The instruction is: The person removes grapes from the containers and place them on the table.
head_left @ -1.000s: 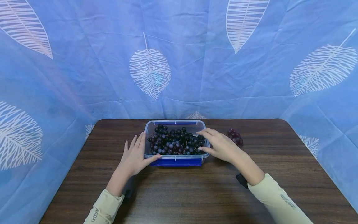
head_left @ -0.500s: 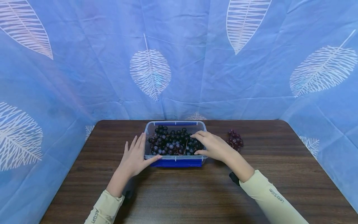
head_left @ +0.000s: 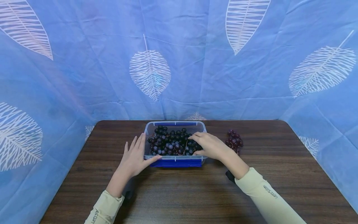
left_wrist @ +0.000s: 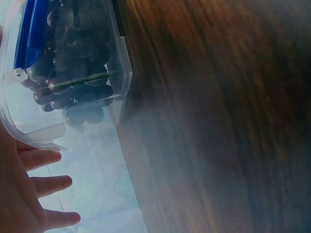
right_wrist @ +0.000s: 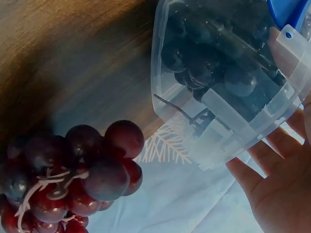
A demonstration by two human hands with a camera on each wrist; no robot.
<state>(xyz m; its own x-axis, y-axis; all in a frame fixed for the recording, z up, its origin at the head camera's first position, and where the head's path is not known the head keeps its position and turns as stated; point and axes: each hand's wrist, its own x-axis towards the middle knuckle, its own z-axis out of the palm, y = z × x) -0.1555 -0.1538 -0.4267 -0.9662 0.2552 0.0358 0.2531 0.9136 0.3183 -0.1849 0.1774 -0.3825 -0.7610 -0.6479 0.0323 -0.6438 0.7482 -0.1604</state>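
A clear plastic food container with blue latches stands at the table's far middle, filled with dark grapes. My left hand rests against its left side, fingers spread and straight, with the thumb across the front rim. The same spread fingers show beside the container's corner in the left wrist view. My right hand reaches over the right rim, its fingertips and thumb apart and touching the dark grapes. In the right wrist view its fingers lie loosely extended beside the clear wall.
A small bunch of reddish grapes lies on the brown wooden table, right of the container. Behind the table's far edge hangs a blue cloth printed with white leaves.
My right hand has moved left, further over the grapes in the container, uncovering more of the reddish bunch. The left hand and the container have stayed in place.
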